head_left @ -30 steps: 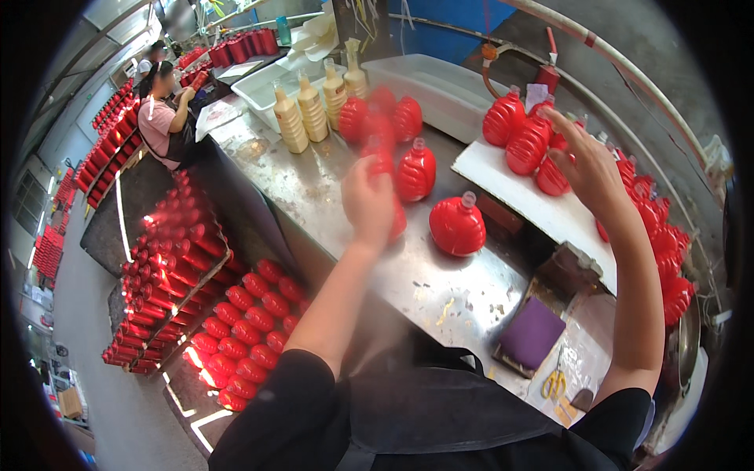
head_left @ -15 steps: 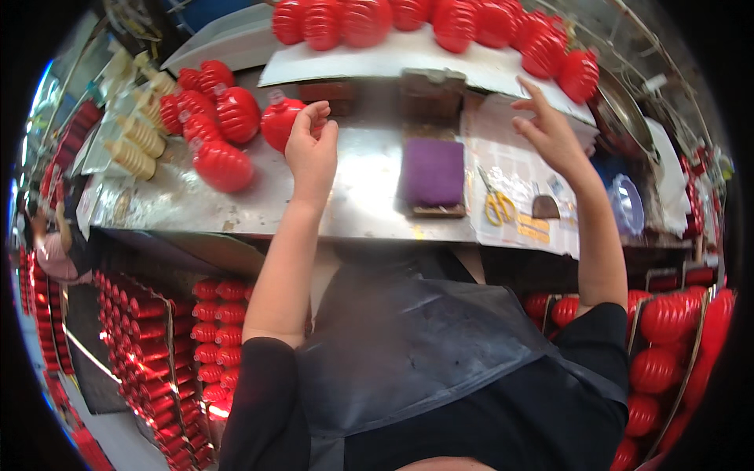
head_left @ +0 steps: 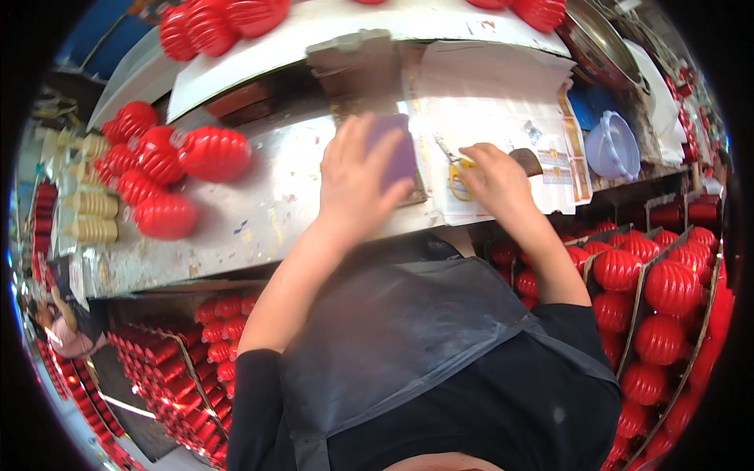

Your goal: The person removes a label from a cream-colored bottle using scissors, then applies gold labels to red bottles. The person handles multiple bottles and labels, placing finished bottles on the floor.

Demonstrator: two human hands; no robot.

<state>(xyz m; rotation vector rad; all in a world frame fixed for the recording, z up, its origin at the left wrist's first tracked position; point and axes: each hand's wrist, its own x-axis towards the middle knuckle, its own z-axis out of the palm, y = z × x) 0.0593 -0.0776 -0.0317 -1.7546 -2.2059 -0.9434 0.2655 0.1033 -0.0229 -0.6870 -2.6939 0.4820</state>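
Your left hand lies flat over the purple pad on the metal surface, fingers spread across its near side and pressing down on it rather than curled around it; most of the pad is hidden under your palm, with only its far right corner showing. Your right hand rests on the sheet of printed paper just to the right, fingers bent loosely, touching or almost touching the yellow-handled scissors that lie at its fingertips (whether the fingers actually grip the handles cannot be told from here). The two hands are near each other but apart, with a strip of bare paper and surface between them.

To your left on the surface sits a cluster of red ribbed lanterns, and beyond them a few cream-coloured ribbed ones at the edge. More red lanterns line the white shelf above the surface. A pale blue plastic bowl stands to the far right of the paper. Below the surface, on your right, cardboard dividers hold rows of packed red lanterns, and stacks of them fill the floor on your left. You wear a dark apron.
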